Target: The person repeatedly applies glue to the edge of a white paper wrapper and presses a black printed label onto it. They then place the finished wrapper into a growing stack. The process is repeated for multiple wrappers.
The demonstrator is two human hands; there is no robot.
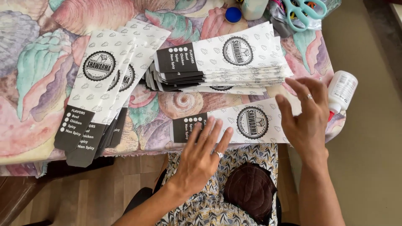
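Floral tablecloth (37, 62), wood floor (96, 188); left hand (201, 157), right hand (303, 115) flat, unclenched on paper sleeve (247, 121).

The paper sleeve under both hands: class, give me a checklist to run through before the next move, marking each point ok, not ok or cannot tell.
1. Paper sleeve lies flat on the table's patterned cloth: ok.
2. Left hand presses its dark end: ok.
3. Right hand rests on its other end: ok.
4. Glue bottle within reach, beside the right hand: ok.
5. Glue bottle capped: cannot tell.
6. Finished stack lies apart from the sleeve: ok.
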